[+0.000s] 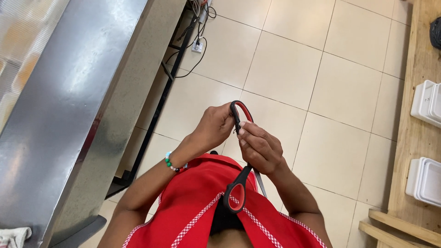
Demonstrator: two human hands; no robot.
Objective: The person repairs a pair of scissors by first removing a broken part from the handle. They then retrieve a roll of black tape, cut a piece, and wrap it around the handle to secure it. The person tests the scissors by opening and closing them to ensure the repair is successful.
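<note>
A long steel counter (69, 105) ran down the left side, above a pale tiled floor (294, 69), and a wooden shelf (413, 138) with stacked white containers (427, 105) stood at the right edge. The person wore a red apron (202, 202) with checked trim. In front of the chest both hands held a pair of scissors (241, 174) with black and red handles, spread wide open: one loop stood above the hands, the other hung low over the apron. The left hand (213, 126) was closed around the upper loop; the right hand (259, 149) was wrapped around the middle of the scissors. A beaded bracelet (173, 164) circled the left wrist, and cables (195, 41) trailed on the floor by the counter's far end
</note>
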